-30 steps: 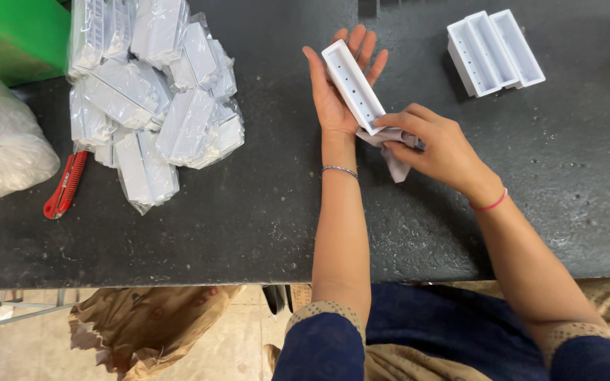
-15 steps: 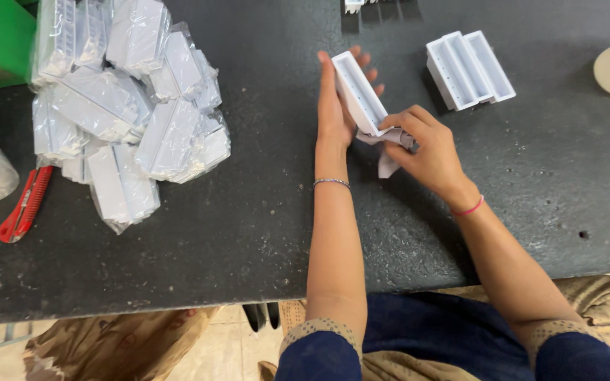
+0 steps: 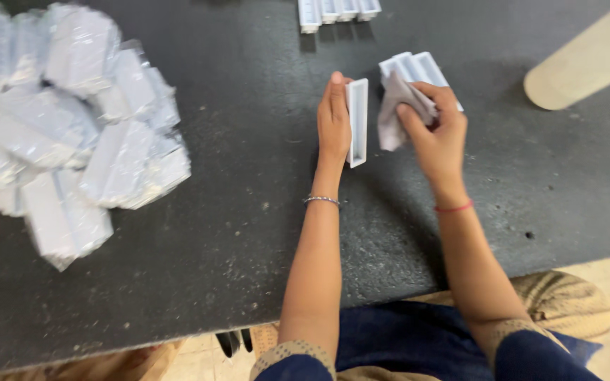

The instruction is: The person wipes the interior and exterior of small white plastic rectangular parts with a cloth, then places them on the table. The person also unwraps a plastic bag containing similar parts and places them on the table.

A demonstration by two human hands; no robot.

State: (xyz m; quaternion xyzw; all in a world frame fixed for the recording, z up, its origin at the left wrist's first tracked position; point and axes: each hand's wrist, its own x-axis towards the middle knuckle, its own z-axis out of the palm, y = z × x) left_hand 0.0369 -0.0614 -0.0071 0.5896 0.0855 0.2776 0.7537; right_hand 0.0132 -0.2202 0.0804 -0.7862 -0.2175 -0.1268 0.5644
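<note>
Two hands are at work over the dark surface [image 3: 248, 233]. The left hand [image 3: 335, 123] holds one white tray [image 3: 356, 121]; the right hand [image 3: 438, 130] holds one pale cloth [image 3: 394, 113]. Behind the cloth lies a small stack of white trays [image 3: 418, 69]; three ribs show, though the exact count is hidden by the hand. At the far edge sits a row of about four more trays [image 3: 338, 10], cut off by the frame. On the left lies a heap of plastic-wrapped packs [image 3: 72, 134], blurred and too many to count. One pale cylinder [image 3: 584, 60] lies at the upper right.

The held tray is long, narrow and rectangular, white, with raised walls around a shallow hollow. It stands on edge, its open side facing the right hand, one long side against the left palm, above the surface just beside the cloth.

The left grip is grasping the tray, fingers laid flat along its back and thumb at its near end. The right grip is clenched on the bunched cloth.

Half a second ago the tray lay slanted across the open left palm with the right hand touching its lower end; now it is turned upright and the right hand has lifted away with the cloth, apart from the tray. The view has also shifted, so the red-handled tool is nearly out of sight.
</note>
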